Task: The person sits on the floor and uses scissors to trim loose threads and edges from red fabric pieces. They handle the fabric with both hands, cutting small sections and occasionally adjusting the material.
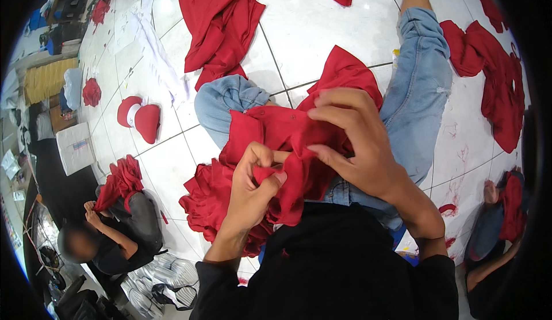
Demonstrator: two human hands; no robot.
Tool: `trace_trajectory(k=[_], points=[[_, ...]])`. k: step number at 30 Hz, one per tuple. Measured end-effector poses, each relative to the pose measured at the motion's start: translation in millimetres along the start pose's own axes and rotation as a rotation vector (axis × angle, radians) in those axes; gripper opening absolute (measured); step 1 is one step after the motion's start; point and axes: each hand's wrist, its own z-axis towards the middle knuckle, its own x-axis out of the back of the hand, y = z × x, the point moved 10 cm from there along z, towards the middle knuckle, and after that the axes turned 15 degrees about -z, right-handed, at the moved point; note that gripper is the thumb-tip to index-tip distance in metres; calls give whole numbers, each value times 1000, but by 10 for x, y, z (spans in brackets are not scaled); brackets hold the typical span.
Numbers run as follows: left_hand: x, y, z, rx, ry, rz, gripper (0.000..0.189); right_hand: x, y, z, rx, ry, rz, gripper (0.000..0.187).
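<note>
A red cloth garment [276,126] with small buttons along a strip lies across my lap, over my light blue jeans [414,87]. Pinched between the thumb and fingers of my left hand [258,182] is a fold of this fabric. My right hand [358,134] is raised just right of the fold, thumb and fingers apart, with nothing visible between them. Whether its thumb tip touches the cloth I cannot tell. A heap of bunched red cloth [207,199] rests beside my left forearm, partly hidden by it.
Red garments [220,31] spread over the white tiled floor [319,26], others [500,74] at right. On the left are a tied red bundle [140,119], a white cloth strip [151,48] and a seated person [120,233] holding red cloth. Another person [491,233] sits at right.
</note>
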Motion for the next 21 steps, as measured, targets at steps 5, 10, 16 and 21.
trace_trajectory(k=[5, 10, 16, 21], points=[[13, 99, 24, -84, 79, 164, 35, 93, -100, -87, 61, 67, -9, 29], [-299, 216, 54, -185, -32, 430, 24, -73, -37, -175, -46, -81, 144, 19], [-422, 125, 85, 33, -56, 528, 11, -2, 87, -184, -198, -144, 156, 4], [-644, 236, 208, -379, -199, 625, 13, 198, 384, -410, -497, -5, 145, 7]])
